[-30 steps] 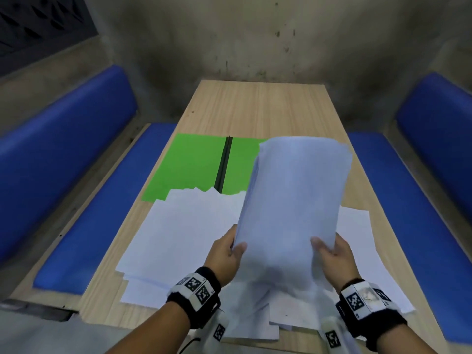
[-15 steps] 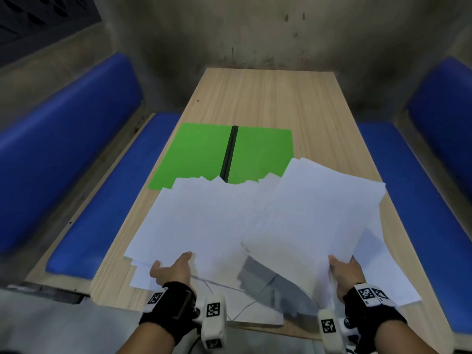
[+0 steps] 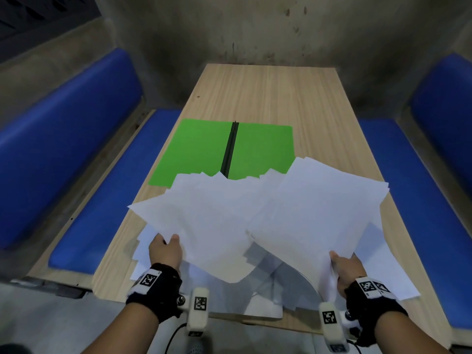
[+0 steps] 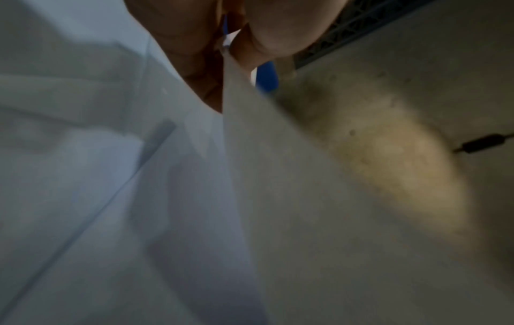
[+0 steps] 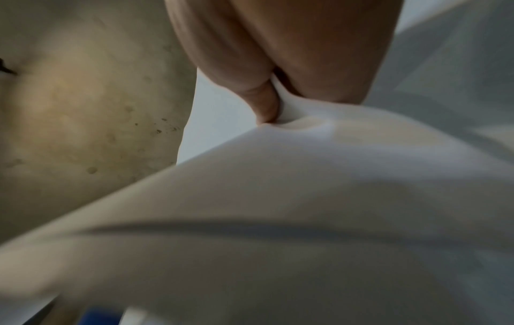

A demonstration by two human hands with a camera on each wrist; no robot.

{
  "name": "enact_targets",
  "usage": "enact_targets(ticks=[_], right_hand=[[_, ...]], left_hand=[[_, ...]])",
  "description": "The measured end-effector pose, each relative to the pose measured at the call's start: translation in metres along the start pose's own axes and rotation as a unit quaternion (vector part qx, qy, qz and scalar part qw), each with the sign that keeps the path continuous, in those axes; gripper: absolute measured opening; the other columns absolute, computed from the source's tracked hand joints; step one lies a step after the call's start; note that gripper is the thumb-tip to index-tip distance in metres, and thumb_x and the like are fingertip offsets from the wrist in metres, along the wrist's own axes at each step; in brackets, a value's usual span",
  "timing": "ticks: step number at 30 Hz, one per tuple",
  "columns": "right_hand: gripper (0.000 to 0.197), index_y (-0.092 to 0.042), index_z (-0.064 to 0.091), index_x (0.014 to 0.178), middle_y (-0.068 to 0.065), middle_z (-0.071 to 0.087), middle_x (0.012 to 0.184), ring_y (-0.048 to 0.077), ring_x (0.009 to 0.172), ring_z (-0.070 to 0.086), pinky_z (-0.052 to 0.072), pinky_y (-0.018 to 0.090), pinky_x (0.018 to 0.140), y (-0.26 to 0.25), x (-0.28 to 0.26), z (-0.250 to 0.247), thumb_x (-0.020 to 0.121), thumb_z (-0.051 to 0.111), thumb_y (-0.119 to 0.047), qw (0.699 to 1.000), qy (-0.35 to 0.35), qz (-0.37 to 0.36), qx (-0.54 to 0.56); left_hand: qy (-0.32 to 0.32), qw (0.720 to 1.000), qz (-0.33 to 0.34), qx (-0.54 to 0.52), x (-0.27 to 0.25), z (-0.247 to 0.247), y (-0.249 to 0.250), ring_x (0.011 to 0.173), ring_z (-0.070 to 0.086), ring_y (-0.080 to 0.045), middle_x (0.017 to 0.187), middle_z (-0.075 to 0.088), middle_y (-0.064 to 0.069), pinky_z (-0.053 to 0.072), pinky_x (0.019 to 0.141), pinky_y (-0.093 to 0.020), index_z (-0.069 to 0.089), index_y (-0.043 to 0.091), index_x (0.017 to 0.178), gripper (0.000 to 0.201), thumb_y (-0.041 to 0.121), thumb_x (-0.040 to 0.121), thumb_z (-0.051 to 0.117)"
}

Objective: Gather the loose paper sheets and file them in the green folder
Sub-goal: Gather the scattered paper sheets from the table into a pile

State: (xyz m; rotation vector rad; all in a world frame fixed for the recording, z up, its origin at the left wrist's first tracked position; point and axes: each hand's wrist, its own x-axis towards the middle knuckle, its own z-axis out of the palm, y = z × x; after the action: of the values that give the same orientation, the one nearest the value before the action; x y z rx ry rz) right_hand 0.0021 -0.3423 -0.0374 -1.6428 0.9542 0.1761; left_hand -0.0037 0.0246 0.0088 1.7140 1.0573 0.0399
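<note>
A green folder (image 3: pixel 201 149) lies open on the wooden table (image 3: pixel 268 98), its dark spine (image 3: pixel 229 152) running away from me. White paper sheets are spread over the table's near half and overlap the folder's near edge. My left hand (image 3: pixel 167 247) pinches the near corner of a lifted batch of sheets (image 3: pixel 204 221). The right hand (image 3: pixel 343 267) pinches the near edge of a second lifted stack (image 3: pixel 321 205), which bows upward. In the right wrist view the thumb and fingers (image 5: pixel 264 105) squeeze the paper (image 5: pixel 306 198). More sheets (image 3: pixel 393 267) lie flat underneath.
Blue padded benches run along both sides of the table, the left bench (image 3: pixel 107 190) and the right bench (image 3: pixel 419 200). A stained concrete wall (image 3: pixel 242 29) closes the far end. Bare wood shows beyond the folder.
The stack that both hands held upright was lowered to the right, and the right hand now holds it alone. My left hand moved left and lifted a second batch of sheets.
</note>
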Motion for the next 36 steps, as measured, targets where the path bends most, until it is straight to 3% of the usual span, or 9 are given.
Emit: enact_targets(ticks=[2,6,12,18,22,26,28,31,36], right_hand=[[0.043,0.007,0.045,0.132,0.011,0.055,0.129,0.039,0.123,0.051,0.037,0.041,0.109,-0.002,-0.003,-0.001,0.094,0.053,-0.012,1.000,0.004,0.006,0.006],[0.049,0.009,0.036,0.139,0.020,0.046,0.143,0.038,0.131,0.043,0.030,0.036,0.110,-0.003,-0.006,-0.004,0.095,0.050,-0.007,0.999,0.014,0.004,0.032],[0.046,0.005,0.039,0.138,0.018,0.050,0.139,0.039,0.128,0.046,0.032,0.037,0.109,0.000,-0.005,-0.001,0.094,0.049,-0.004,1.000,0.008,0.000,0.030],[0.051,0.004,0.036,0.141,0.018,0.047,0.143,0.038,0.130,0.044,0.031,0.038,0.110,0.002,-0.001,-0.001,0.093,0.050,-0.006,0.999,0.006,-0.017,0.030],[0.059,0.001,0.034,0.144,0.015,0.045,0.146,0.038,0.132,0.043,0.031,0.043,0.113,0.011,0.009,0.002,0.090,0.054,-0.014,1.000,0.002,-0.015,0.025],[0.060,0.001,0.035,0.143,0.015,0.046,0.145,0.038,0.130,0.045,0.033,0.046,0.113,0.013,0.013,0.005,0.089,0.056,-0.014,0.999,0.006,-0.008,0.038],[0.059,0.000,0.035,0.143,0.015,0.046,0.145,0.038,0.130,0.045,0.033,0.047,0.112,0.013,0.013,0.005,0.089,0.056,-0.014,0.999,0.008,-0.003,0.035],[0.055,0.000,0.038,0.141,0.016,0.049,0.142,0.038,0.129,0.046,0.033,0.046,0.113,0.016,0.017,0.005,0.090,0.055,-0.011,0.999,0.010,-0.006,0.038],[0.051,0.001,0.041,0.139,0.016,0.052,0.139,0.038,0.127,0.049,0.034,0.046,0.112,0.014,0.014,0.005,0.091,0.054,-0.008,0.999,0.007,-0.012,0.037]], left_hand=[[-0.042,0.999,0.010,0.033,0.002,0.005,0.001,0.124,0.042,-0.048,0.134,0.041,-0.035,0.034,0.106,-0.052,0.039,-0.017,0.124,0.045,0.015,0.095,0.048],[-0.118,0.987,0.039,0.097,0.004,0.025,0.005,0.125,0.045,-0.043,0.134,0.046,-0.033,0.034,0.108,-0.048,0.044,-0.015,0.125,0.041,0.013,0.095,0.047],[-0.052,0.979,-0.047,0.189,-0.011,0.051,0.006,0.131,0.035,-0.037,0.150,0.025,-0.013,0.035,0.107,-0.042,0.037,0.013,0.141,0.055,0.028,0.089,0.047],[-0.014,0.997,-0.076,0.017,-0.022,0.063,0.007,0.102,0.055,-0.036,0.142,0.033,-0.016,0.044,0.081,-0.034,0.033,0.012,0.138,0.068,0.014,0.079,0.065],[0.003,0.992,-0.090,-0.086,-0.022,0.062,0.006,0.090,0.053,-0.030,0.126,0.046,-0.017,0.041,0.079,-0.033,0.013,0.021,0.145,0.091,0.007,0.075,0.070],[-0.087,0.992,-0.090,-0.019,-0.019,0.061,0.001,0.127,0.048,-0.036,0.150,0.034,-0.016,0.042,0.105,-0.046,0.019,0.008,0.148,0.103,0.024,0.067,0.079],[-0.113,0.990,-0.085,-0.009,-0.018,0.062,-0.001,0.140,0.033,-0.033,0.156,0.023,-0.014,0.033,0.112,-0.042,0.013,0.004,0.149,0.099,0.019,0.074,0.077],[-0.145,0.986,-0.077,0.003,-0.020,0.065,0.004,0.139,0.034,-0.034,0.155,0.026,-0.017,0.035,0.107,-0.041,0.013,0.000,0.148,0.095,0.020,0.078,0.074],[-0.163,0.983,0.001,0.079,-0.021,0.068,0.009,0.102,0.060,-0.028,0.113,0.062,-0.011,0.045,0.091,-0.028,0.054,-0.001,0.121,0.042,0.010,0.081,0.063]])
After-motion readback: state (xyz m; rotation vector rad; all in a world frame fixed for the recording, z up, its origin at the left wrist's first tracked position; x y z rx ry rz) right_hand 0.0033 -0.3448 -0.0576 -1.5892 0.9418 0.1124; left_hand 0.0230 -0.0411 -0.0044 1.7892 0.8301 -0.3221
